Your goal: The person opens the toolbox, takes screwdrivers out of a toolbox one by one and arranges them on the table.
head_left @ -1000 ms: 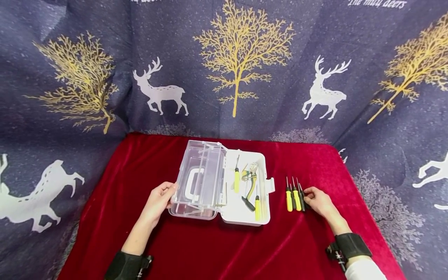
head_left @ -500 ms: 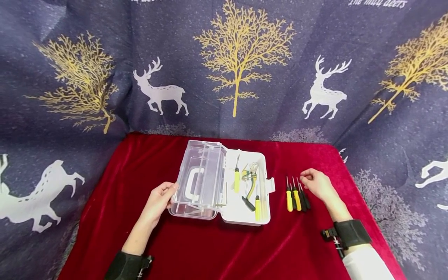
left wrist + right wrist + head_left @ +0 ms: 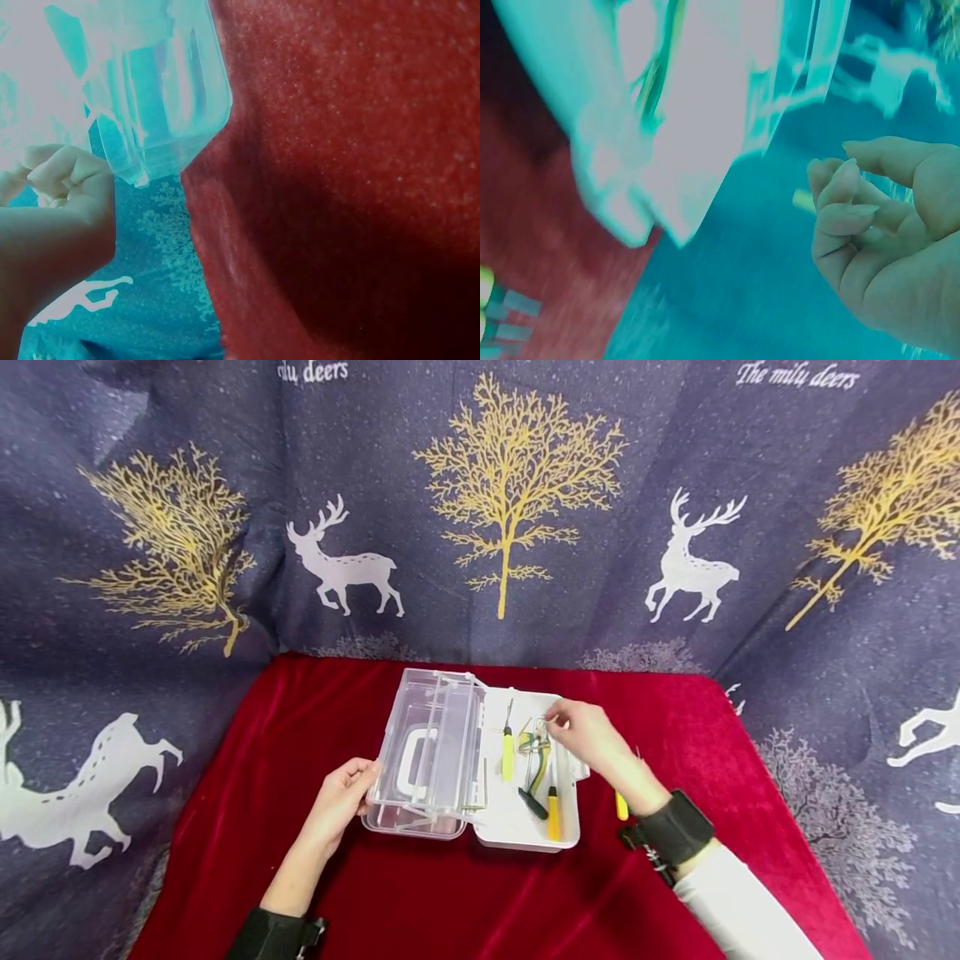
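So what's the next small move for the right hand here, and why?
I'd probably lower the right hand slightly and close its grip on the pliers. It hangs over the white box, right by the pliers' head, and no tool plainly shows in it. Meanwhile the left hand holds the clear lid at its edge.

Open white toolbox (image 3: 501, 814), clear lid (image 3: 453, 739) folded out to the left.
Lies flat on red cloth (image 3: 420, 902); pliers (image 3: 542, 763), black-handled tool (image 3: 532, 804), two yellow-handled screwdrivers (image 3: 507, 755) loose inside.
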Tool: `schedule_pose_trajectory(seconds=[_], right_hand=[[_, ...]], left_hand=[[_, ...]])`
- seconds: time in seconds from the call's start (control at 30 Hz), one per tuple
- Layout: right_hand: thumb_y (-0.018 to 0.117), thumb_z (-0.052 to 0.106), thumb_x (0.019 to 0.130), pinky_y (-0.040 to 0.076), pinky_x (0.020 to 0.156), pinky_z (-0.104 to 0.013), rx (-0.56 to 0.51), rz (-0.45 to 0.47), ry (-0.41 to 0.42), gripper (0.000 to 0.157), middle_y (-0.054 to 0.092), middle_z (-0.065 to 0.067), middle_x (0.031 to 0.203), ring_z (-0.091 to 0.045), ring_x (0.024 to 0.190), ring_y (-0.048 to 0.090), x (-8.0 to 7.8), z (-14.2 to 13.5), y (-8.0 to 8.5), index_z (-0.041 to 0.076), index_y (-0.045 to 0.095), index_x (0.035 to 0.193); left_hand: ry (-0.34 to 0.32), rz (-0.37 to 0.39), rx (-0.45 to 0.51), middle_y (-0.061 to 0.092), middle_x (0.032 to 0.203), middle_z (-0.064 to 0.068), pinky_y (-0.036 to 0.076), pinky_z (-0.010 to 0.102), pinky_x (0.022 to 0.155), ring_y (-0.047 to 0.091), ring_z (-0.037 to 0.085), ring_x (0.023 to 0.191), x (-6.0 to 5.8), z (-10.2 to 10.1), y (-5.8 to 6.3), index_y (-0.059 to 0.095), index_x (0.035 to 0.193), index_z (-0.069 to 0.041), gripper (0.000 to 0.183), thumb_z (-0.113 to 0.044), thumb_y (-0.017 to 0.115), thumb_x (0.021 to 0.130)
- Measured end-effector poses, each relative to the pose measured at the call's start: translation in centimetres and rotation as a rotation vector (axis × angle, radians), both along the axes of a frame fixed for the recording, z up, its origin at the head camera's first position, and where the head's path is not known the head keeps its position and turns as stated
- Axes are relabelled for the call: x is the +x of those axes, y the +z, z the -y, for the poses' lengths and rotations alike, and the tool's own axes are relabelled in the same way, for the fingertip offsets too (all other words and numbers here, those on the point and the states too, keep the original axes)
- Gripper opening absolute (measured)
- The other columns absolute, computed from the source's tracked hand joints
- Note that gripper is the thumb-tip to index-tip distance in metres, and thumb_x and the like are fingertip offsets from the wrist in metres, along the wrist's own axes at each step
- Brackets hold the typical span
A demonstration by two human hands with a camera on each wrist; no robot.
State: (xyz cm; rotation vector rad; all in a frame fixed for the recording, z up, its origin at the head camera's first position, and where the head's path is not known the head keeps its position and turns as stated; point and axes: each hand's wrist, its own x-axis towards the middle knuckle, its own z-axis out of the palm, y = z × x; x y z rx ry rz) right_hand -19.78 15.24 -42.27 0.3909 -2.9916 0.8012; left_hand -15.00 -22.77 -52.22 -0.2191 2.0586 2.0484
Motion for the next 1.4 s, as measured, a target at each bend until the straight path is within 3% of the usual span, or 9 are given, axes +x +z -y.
schedule_pose_trajectory(seconds=[0.27,0.37,0.47,0.63,0.7,0.83,0.93,1.23,1.4], right_hand=[[0.069,-0.003,0.089,0.058,0.074,-0.037,0.090,0.007,0.183,0.010,0.075,-0.012,0.086,-0.025,0.080,0.071,-0.5,5.9,-1.8,-0.002,0.074,0.098],[0.071,-0.004,0.087,0.059,0.079,-0.042,0.143,0.017,0.186,0.010,0.075,-0.015,0.091,-0.030,0.086,0.072,-0.4,6.9,-2.5,-0.002,0.073,0.097],[0.072,-0.004,0.086,0.056,0.075,-0.043,0.208,0.013,0.183,0.003,0.072,-0.016,0.087,-0.031,0.083,0.069,-0.2,7.4,-2.8,-0.002,0.070,0.088],[0.069,-0.006,0.085,0.042,0.059,-0.037,0.276,-0.009,0.193,0.027,0.052,-0.006,0.066,-0.020,0.067,0.048,0.3,7.7,-2.9,0.008,0.053,0.069],[0.070,-0.006,0.085,0.044,0.057,-0.038,0.280,-0.020,0.204,0.027,0.052,-0.005,0.065,-0.020,0.066,0.051,0.5,7.7,-3.0,0.009,0.053,0.069],[0.075,-0.002,0.085,0.057,0.067,-0.046,0.256,-0.027,0.205,0.007,0.069,-0.015,0.082,-0.030,0.082,0.068,0.8,7.7,-3.3,0.002,0.069,0.086],[0.076,0.000,0.087,0.059,0.075,-0.050,0.235,-0.034,0.181,0.013,0.071,-0.021,0.095,-0.037,0.092,0.070,0.8,7.7,-3.5,-0.002,0.072,0.100],[0.077,0.008,0.091,0.058,0.054,-0.046,0.409,-0.163,0.170,0.011,0.065,-0.016,0.082,-0.036,0.071,0.070,1.5,8.5,-3.3,0.003,0.068,0.088],[0.077,0.010,0.091,0.059,0.053,-0.044,0.464,-0.188,0.188,0.012,0.068,-0.018,0.080,-0.035,0.071,0.072,1.9,8.9,-3.0,0.003,0.071,0.083]], left_hand=[[-0.001,-0.016,0.013,0.060,0.071,-0.002,0.040,0.021,0.055,0.048,0.008,0.060,-0.1,-0.1,0.0,0.059,0.108,0.005,0.031,-0.026,0.063,0.106],[-0.009,-0.014,0.009,0.059,0.070,-0.002,0.039,0.021,0.055,0.048,0.008,0.060,-0.1,-0.2,-0.1,0.060,0.107,0.003,0.031,-0.028,0.063,0.106],[-0.012,-0.016,-0.001,0.058,0.070,-0.002,0.040,0.021,0.055,0.048,0.008,0.060,0.0,-0.2,-0.1,0.060,0.108,0.003,0.033,-0.030,0.063,0.106],[-0.003,-0.004,-0.006,0.059,0.070,-0.001,0.040,0.021,0.055,0.048,0.009,0.059,0.3,-0.4,-0.1,0.061,0.109,0.004,0.032,-0.028,0.063,0.106],[-0.002,0.009,-0.007,0.060,0.071,-0.001,0.040,0.021,0.055,0.048,0.009,0.059,0.5,-0.5,-0.1,0.061,0.108,0.004,0.031,-0.027,0.063,0.106],[0.000,0.021,-0.010,0.061,0.072,-0.001,0.040,0.021,0.055,0.049,0.009,0.059,0.6,-0.4,0.0,0.061,0.108,0.004,0.031,-0.027,0.064,0.106],[0.003,0.017,-0.014,0.059,0.070,-0.001,0.040,0.021,0.055,0.049,0.009,0.059,0.5,-0.2,0.2,0.060,0.108,0.004,0.032,-0.027,0.064,0.105],[0.014,-0.008,-0.009,0.059,0.070,-0.001,0.040,0.022,0.055,0.049,0.009,0.060,0.3,-0.2,0.5,0.059,0.107,0.004,0.030,-0.025,0.064,0.106],[0.013,-0.015,-0.019,0.060,0.070,-0.002,0.041,0.022,0.056,0.049,0.008,0.060,0.3,-0.4,0.4,0.059,0.107,0.005,0.029,-0.023,0.063,0.106]])
